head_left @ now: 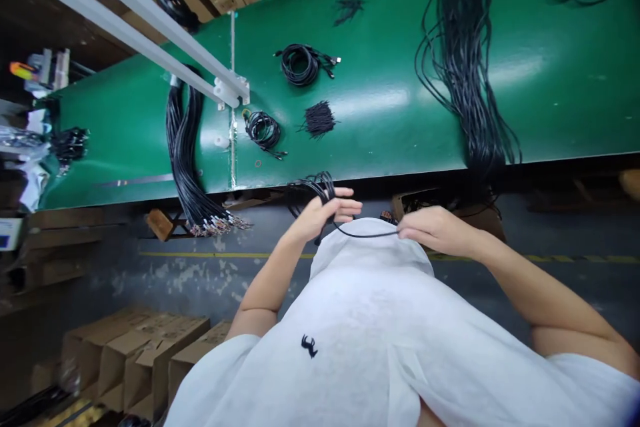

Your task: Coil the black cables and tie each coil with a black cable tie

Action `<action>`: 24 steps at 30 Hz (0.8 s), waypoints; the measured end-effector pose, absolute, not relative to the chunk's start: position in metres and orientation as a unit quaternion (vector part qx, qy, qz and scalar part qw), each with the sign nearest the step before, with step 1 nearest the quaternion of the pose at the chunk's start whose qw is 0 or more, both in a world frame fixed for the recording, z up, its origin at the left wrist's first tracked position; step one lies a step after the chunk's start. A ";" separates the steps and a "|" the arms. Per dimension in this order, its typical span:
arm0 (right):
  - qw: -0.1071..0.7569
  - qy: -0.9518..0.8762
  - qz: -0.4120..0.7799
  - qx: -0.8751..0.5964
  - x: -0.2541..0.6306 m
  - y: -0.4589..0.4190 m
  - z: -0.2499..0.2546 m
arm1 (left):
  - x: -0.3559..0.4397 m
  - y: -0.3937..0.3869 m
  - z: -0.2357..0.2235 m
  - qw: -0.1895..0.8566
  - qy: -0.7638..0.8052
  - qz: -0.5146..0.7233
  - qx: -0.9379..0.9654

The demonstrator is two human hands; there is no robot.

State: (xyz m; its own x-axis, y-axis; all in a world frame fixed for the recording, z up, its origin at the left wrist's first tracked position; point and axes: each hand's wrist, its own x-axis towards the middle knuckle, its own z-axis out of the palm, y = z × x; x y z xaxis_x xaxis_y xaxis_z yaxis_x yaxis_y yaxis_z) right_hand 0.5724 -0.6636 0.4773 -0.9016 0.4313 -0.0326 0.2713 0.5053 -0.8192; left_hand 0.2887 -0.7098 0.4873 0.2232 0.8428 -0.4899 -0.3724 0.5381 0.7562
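Loops of a black cable (325, 185) hang around my left hand (323, 210), just off the front edge of the green table. The fingers of that hand are stretched out to the right, and the loops pass between thumb and fingers. A single run of the cable sags across to my right hand (427, 230). My right thumb and fingers are closed in a pinch on it, in front of my white shirt.
On the green table (380, 140) lie a coiled cable (299, 65), a smaller coil (264, 131), a pile of short black ties (319, 119) and a long cable bundle (463, 47). Another bundle (183, 147) hangs over the front edge. White posts (200, 67) rise at left; cardboard boxes (135, 360) stand behind.
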 end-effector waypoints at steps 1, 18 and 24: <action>0.108 -0.856 0.461 -0.207 0.562 -0.655 0.489 | 0.299 -0.712 0.482 0.766 0.454 0.374 0.257; 0.060 -0.770 0.429 -0.469 0.629 -0.603 0.359 | 0.256 -0.729 0.520 0.685 0.361 0.619 0.131; -0.133 -0.891 0.159 -0.403 0.602 -0.645 0.417 | 0.270 -0.712 0.498 0.706 0.484 0.476 0.202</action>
State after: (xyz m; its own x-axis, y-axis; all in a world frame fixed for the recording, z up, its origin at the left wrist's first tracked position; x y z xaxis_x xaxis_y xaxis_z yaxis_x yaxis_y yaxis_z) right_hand 0.6019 -0.6454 0.4167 -0.6390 0.6766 -0.3658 0.7614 0.6240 -0.1758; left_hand 0.2701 -0.7116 0.4984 0.0797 0.8674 -0.4912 -0.4766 0.4659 0.7455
